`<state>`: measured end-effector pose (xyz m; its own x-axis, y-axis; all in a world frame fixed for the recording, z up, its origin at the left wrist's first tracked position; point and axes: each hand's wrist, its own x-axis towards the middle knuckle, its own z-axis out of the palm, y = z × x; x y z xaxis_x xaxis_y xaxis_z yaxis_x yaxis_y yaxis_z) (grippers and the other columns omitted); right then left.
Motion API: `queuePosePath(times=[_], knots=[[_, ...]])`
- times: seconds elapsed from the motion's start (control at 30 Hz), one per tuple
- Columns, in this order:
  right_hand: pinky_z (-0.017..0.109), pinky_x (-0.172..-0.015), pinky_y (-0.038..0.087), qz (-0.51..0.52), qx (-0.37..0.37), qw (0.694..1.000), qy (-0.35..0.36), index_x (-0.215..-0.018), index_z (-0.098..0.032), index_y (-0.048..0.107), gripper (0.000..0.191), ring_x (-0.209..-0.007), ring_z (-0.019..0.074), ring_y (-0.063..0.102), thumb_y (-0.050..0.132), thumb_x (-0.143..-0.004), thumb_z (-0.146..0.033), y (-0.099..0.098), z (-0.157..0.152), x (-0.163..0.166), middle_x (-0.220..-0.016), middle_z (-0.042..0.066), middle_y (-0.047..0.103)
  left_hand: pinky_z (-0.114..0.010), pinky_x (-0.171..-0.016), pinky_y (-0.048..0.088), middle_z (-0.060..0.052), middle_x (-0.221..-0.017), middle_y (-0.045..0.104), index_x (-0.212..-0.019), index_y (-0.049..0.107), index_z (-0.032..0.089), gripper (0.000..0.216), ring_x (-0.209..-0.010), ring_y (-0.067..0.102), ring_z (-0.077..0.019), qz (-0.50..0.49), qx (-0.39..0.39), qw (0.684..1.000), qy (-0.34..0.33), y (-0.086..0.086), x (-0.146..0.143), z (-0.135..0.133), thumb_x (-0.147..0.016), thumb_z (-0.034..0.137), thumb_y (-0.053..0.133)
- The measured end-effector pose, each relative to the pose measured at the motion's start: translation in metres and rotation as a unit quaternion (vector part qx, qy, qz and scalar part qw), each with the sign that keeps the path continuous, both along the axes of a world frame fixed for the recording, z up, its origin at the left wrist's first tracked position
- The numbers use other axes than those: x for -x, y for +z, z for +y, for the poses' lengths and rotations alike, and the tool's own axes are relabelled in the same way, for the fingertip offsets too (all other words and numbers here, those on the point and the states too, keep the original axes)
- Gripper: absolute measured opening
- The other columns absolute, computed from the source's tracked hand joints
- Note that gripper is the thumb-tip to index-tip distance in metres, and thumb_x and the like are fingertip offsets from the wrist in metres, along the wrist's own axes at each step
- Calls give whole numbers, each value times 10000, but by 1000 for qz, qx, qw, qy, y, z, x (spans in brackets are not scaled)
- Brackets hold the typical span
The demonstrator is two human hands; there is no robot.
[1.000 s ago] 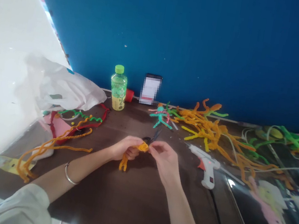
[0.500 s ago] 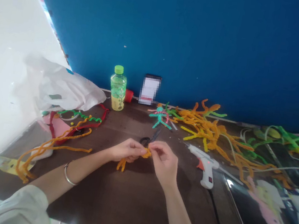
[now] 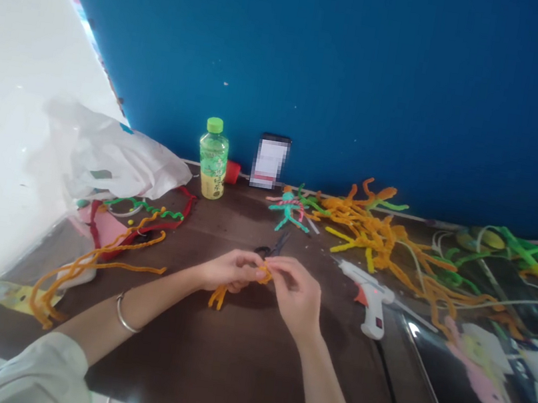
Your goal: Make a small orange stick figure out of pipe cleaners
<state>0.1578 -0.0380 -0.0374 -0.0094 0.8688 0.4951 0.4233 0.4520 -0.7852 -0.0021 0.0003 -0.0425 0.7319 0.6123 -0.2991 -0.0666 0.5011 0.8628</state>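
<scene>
Head view here, looking down at a dark brown tabletop (image 3: 223,373) with both arms coming in from the bottom. The orange pipe cleaner piece (image 3: 241,285) sits right between the hands, just below the middle of the frame, with a short forked end hanging down past the left hand (image 3: 231,271). That hand is half curled and seems to be supporting the piece from underneath, while the right hand (image 3: 294,296) closes in from the other side in a tight pinch at the top. The fingers hide the exact grip, so I can't tell how the strands cross in there. Holding it up off the table like that leaves the ends free to hang. Black-handled scissors (image 3: 272,246) lie just past the fingertips, and a white hot glue gun (image 3: 370,299) rests on its side to the right, both close enough to grab. A big tangle of orange pipe cleaners (image 3: 370,233) and a small teal and pink pipe cleaner figure (image 3: 288,210) sit farther back by the blue wall (image 3: 349,72), out of the way.
</scene>
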Motion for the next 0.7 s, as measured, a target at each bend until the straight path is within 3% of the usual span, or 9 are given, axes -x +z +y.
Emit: queuePosePath(times=[0.3,0.7], knots=[[280,-710,490,-71,-48,996,6,-791,-215,609,191,-782,147,611,463,-816,-94,3,0,0,-825,33,651,-143,-345,151,109,-440,297,-807,474,168,369,-340,219,-9,9,-33,999,37,-6,-5,-1,-678,480,623],[275,-711,491,-30,8,998,46,-849,-211,596,141,-792,150,599,489,-815,-127,4,-1,-1,-850,44,629,-144,-359,99,103,-476,196,-747,457,163,332,-376,169,-12,-49,36,998,-4,-5,2,1,-716,462,597]])
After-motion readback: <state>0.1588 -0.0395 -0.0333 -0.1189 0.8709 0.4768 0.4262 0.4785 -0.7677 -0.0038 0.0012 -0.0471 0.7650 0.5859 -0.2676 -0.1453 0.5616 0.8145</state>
